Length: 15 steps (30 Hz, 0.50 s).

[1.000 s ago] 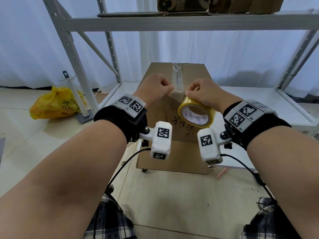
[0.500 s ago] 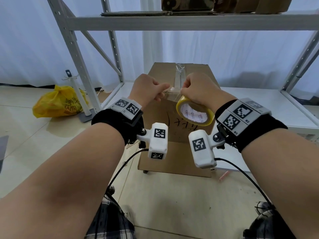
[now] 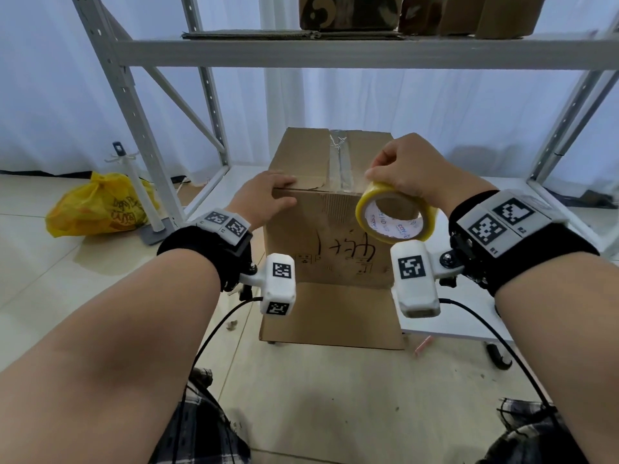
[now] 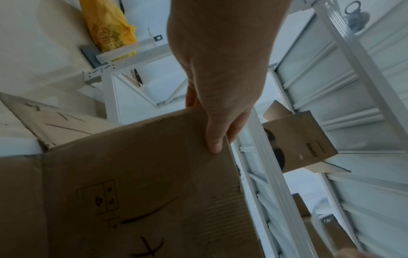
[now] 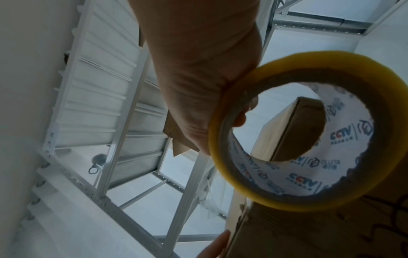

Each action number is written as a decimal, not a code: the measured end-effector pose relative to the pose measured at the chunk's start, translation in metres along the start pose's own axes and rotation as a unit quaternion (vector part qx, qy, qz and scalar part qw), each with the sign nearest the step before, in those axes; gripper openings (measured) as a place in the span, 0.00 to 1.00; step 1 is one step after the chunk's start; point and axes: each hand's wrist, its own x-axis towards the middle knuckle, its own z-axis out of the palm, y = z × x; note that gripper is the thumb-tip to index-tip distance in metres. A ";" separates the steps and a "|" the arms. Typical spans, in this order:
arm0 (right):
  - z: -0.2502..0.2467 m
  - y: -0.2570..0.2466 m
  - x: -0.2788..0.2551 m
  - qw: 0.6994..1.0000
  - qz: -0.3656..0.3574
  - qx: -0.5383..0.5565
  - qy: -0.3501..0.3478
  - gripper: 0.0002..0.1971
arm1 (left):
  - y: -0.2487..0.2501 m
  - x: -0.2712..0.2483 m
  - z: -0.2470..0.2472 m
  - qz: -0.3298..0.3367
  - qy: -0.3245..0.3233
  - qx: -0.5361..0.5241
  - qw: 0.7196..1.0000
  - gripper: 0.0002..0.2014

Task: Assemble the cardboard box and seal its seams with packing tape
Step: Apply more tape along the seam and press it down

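The cardboard box (image 3: 321, 236) stands at the front edge of the rack's low shelf (image 3: 469, 324), its taped top seam (image 3: 341, 162) running straight away from the person. The left hand (image 3: 264, 199) pinches the box's near top edge, thumb on the front face. The right hand (image 3: 408, 172) has its fingers curled round the tape roll (image 3: 402, 227), held at the seam's near end. This hand is therefore the nearer, and the next strip probably follows that axis.

Head view down-forward; wrist views close, upward; box (image 3: 301, 229) shared.
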 end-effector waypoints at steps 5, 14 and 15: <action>-0.008 -0.018 -0.001 0.999 -0.044 -0.020 0.013 0.04 | 0.022 -0.011 0.004 0.057 -0.019 0.007 0.998 0.22; 0.004 -0.037 0.001 0.985 -0.080 -0.152 0.024 0.04 | 0.043 -0.024 -0.020 -0.066 -0.003 -0.304 0.950 0.21; 0.004 -0.038 0.001 0.986 -0.079 -0.146 0.022 0.04 | 0.048 -0.023 -0.023 -0.072 -0.004 -0.314 0.947 0.25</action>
